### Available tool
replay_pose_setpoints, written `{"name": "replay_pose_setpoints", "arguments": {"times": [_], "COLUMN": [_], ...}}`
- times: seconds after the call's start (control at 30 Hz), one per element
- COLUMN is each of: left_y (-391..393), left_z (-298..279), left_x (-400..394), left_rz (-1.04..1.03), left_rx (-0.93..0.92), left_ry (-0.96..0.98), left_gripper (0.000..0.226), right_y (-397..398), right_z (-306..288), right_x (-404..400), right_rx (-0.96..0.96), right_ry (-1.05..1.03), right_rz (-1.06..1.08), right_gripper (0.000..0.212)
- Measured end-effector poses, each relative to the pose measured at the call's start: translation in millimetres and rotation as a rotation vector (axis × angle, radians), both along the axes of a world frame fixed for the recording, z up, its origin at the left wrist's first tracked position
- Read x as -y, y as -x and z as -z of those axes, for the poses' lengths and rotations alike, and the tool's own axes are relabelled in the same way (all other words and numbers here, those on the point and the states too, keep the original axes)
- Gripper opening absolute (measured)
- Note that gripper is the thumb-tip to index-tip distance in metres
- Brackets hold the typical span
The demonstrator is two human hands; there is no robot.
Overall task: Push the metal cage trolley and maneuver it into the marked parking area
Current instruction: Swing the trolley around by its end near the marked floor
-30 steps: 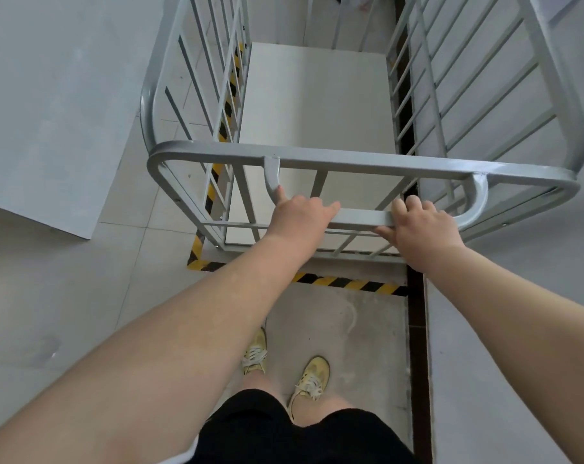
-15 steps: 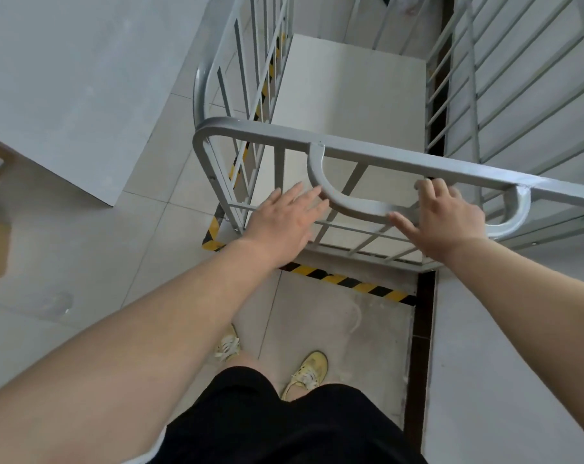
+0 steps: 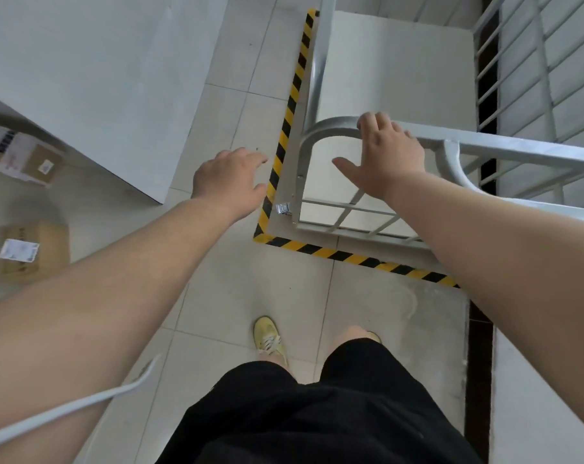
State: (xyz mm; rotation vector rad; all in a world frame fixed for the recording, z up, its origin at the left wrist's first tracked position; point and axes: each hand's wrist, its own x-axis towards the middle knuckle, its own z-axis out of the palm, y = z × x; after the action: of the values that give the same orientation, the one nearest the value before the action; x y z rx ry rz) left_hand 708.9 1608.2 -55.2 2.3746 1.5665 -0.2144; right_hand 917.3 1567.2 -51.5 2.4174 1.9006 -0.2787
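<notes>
- Left hand (image 3: 228, 182) hangs loose and free above the floor tiles, fingers relaxed, gripping nothing, just left of the yellow-and-black floor tape (image 3: 285, 135).
- Right hand (image 3: 386, 155) rests spread on the cage trolley's top rail (image 3: 504, 142) at its rounded corner, fingers draped over, not clenched.
- Metal cage trolley (image 3: 317, 68) stands inside the taped corner, its base just within the stripes.
- Cardboard parcels (image 3: 32, 252) lie far left.

One camera only, worn on my head, looking steeply down past my arms at the tiled floor (image 3: 223, 105). It sits close above my shorts (image 3: 317, 413) and shoes (image 3: 267, 336), facing forward.
</notes>
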Motion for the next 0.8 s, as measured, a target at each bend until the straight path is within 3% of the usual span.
{"name": "replay_pose_setpoints", "arguments": {"times": [0.2, 0.43, 0.8], "left_y": [36.9, 7.8, -38.9], "left_z": [7.9, 13.0, 2.5], "left_x": [-58.6, -139.8, -265.6], "left_rz": [0.016, 0.137, 0.492], "left_rx": [-0.008, 0.035, 0.126], "left_ry": [0.012, 0.010, 0.014], "left_gripper": [0.047, 0.047, 0.048], "right_y": [49.2, 41.0, 31.7], "right_z": [2.1, -5.4, 6.2], "right_x": [-66.3, -148.4, -195.0], "right_rx": [-0.116, -0.184, -0.268], "right_ry": [-0.124, -0.348, -0.164], "right_rz": [0.175, 0.267, 0.721], "right_gripper": [0.075, 0.072, 0.055]}}
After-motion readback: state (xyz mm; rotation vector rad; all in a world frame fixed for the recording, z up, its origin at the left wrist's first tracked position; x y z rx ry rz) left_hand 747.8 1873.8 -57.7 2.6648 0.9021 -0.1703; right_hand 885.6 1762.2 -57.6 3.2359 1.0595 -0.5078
